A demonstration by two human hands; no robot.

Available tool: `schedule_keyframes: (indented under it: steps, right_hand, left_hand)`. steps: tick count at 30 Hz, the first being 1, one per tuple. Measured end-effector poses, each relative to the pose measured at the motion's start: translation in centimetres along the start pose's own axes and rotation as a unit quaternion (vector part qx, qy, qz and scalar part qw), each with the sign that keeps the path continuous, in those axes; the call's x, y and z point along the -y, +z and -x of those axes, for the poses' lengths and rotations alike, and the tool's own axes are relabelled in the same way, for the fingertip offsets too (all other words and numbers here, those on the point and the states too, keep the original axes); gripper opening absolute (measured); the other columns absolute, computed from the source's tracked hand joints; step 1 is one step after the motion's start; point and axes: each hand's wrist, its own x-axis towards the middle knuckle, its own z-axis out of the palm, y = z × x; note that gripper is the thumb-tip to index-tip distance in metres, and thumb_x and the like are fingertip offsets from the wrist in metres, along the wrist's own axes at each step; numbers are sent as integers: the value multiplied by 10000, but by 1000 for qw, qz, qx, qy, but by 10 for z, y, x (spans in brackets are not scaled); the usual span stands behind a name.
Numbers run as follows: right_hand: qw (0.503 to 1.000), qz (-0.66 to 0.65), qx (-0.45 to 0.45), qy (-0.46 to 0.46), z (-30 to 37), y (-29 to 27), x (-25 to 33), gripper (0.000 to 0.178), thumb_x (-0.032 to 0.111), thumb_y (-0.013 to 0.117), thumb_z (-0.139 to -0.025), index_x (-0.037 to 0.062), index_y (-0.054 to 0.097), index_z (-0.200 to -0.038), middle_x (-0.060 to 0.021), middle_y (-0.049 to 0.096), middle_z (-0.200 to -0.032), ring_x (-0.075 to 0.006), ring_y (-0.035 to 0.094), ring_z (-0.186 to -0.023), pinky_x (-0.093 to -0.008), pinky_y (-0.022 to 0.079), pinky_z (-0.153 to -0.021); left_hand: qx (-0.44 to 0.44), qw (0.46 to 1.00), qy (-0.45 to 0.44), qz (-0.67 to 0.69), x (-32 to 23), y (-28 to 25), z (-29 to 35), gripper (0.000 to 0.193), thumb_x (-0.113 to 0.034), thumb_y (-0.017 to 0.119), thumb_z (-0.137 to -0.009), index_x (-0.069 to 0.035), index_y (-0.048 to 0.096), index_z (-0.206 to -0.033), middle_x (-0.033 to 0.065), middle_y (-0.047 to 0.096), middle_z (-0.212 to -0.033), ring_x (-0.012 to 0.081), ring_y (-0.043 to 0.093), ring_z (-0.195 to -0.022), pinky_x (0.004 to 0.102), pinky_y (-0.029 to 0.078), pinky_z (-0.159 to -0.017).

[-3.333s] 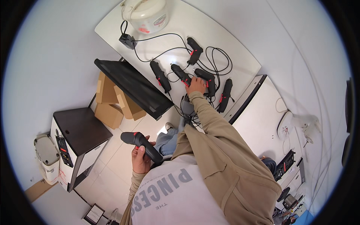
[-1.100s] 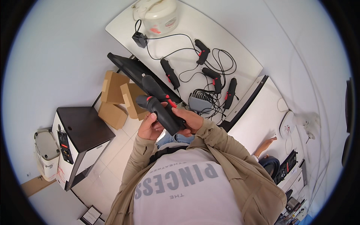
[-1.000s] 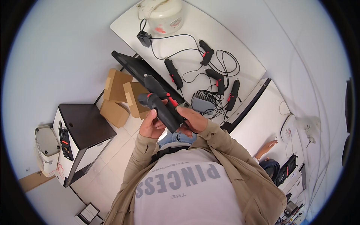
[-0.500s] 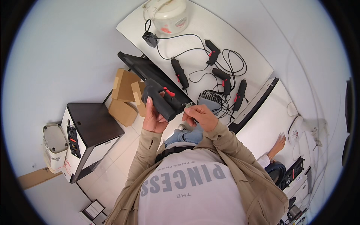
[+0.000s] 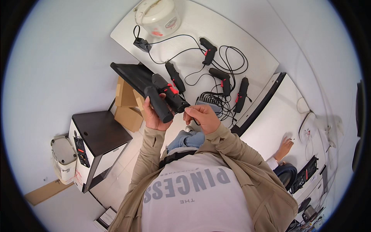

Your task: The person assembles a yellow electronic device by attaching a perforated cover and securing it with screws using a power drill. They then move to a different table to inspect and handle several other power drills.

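Observation:
My left hand (image 5: pixel 154 117) is wrapped round a black cordless screwdriver (image 5: pixel 158 102) with a red trigger, held up over the near edge of the table. At the end of the screwdriver's body, my right hand (image 5: pixel 205 119) pinches with thumb and forefinger. A thin black cord (image 5: pixel 196 122) shows below those fingers; its tip is hidden by them. On the table beyond lie several similar black and red screwdrivers, among them one nearby (image 5: pixel 175 77), a bent one (image 5: pixel 221 81), a far one (image 5: pixel 208 51) and one at the right (image 5: pixel 241 94).
A grey multi-port charger (image 5: pixel 210 101) with tangled black cords sits on the white table (image 5: pixel 193 23). A black adapter (image 5: pixel 142 44) and a rice cooker (image 5: pixel 160 19) stand farther back. Cardboard boxes (image 5: pixel 129 116) are at the left. Another person's hand (image 5: pixel 285 148) rests over the right-hand table.
The screwdriver has turned in my left hand, and its handle now points more toward me. My right hand has come slightly lower and left, still at the tool's end. The view has shifted.

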Motion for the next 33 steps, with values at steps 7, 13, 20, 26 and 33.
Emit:
schedule_keyframes:
  steps: [7, 13, 20, 26, 33]
  right_hand:
    - [999, 17, 15, -28, 1, -14, 6, 317, 195, 553, -972, -24, 654, -766, -54, 641, -758, -118, 573, -678, -260, 452, -649]
    - [994, 85, 2, -64, 13, -16, 18, 295, 207, 580, -958, -1, 645, -759, 6, 592, -666, -72, 509, -634, -246, 413, -626]
    - [973, 158, -1, -169, 29, -15, 24, 232, 138, 540, -972, -26, 631, -837, -40, 613, -776, -92, 509, -693, -253, 400, -633]
    - [980, 140, -33, -140, 35, -14, 32, 242, 173, 575, -938, -41, 645, -849, -67, 630, -792, -113, 546, -694, -264, 434, -653]
    - [980, 110, -52, -158, 34, -16, 25, 279, 196, 483, -992, -28, 630, -915, -52, 631, -803, -115, 543, -708, -264, 450, -665]
  left_hand:
    - [124, 990, -56, 44, 1, -2, -7, 566, -633, 554, -843, -96, 620, -1006, -55, 479, -633, 94, 439, -506, 232, 348, -473]
    - [127, 990, -47, 46, 10, 9, -6, 569, -654, 563, -817, -95, 566, -926, -47, 420, -589, 91, 374, -480, 223, 322, -453]
    - [240, 968, -68, 9, 8, 22, -15, 567, -661, 580, -795, -102, 491, -828, -39, 364, -546, 75, 283, -421, 203, 281, -407]
    - [215, 970, -100, 47, 13, 26, -19, 546, -640, 570, -811, -98, 507, -807, 0, 407, -645, 76, 319, -416, 199, 303, -399]
    - [180, 963, -175, 96, 21, 13, -32, 540, -627, 546, -828, -92, 620, -827, 49, 643, -922, 79, 390, -433, 194, 317, -416]
